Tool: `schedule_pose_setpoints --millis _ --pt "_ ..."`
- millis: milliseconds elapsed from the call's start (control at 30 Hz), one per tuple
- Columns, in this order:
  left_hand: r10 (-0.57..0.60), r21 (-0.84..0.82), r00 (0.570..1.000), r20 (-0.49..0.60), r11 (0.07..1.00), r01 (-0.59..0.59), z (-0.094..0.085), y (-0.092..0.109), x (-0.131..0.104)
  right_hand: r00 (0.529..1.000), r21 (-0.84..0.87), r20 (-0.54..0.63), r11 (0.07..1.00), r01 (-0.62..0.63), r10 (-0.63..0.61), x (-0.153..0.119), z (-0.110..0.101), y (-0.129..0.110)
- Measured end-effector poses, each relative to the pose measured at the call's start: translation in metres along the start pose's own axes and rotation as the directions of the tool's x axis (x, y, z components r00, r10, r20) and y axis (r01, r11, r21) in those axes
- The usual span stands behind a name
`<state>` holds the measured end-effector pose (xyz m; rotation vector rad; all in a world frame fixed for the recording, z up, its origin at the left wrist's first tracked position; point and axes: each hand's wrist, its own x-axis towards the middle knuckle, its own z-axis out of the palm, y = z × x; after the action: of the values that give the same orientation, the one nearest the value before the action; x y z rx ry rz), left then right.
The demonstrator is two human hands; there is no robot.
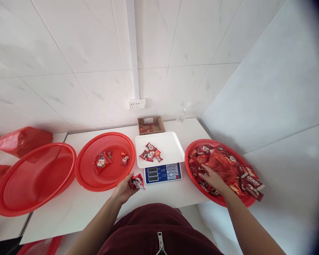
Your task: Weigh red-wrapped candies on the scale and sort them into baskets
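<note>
My left hand (123,189) is closed on a red wrapped candy packet (137,182), just in front of the scale. Over the right-hand red basket (189,173), heaped with red packets, is my right hand (212,179), its fingers apart among the wrapped candies (195,166); I see nothing in its grasp. Between the hands stands a blue digital scale (163,173) with a white tray (170,145). Several small red candy packets (150,155) lie together on that tray. A red mesh basket (114,140) to the left holds a few packets (103,161).
Another red basket (34,209) stands at far left, with red bags (25,141) behind it. A small cardboard box (151,124) sits behind the scale, and a clear plastic bottle (181,116) is by the wall. All rest along a white table (101,209).
</note>
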<state>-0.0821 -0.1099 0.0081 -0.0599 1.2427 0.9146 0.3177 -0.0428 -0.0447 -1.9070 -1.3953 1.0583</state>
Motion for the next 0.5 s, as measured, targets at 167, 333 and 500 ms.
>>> schedule_pose_setpoints --millis 167,333,500 --pt "0.029 0.028 0.999 -0.016 0.999 -0.029 -0.001 0.002 0.003 0.996 -0.473 0.085 0.881 0.017 0.026 -0.01 0.008 0.034" --pt "0.042 0.035 0.999 -0.024 0.999 -0.041 -0.003 0.0 0.003 0.999 -0.49 0.004 0.872 -0.027 0.033 -0.003 0.003 0.029" --pt "0.054 0.031 0.999 -0.001 0.998 -0.054 -0.004 -0.004 0.002 0.992 -0.256 -0.129 0.966 -0.039 0.006 0.008 -0.018 0.027"
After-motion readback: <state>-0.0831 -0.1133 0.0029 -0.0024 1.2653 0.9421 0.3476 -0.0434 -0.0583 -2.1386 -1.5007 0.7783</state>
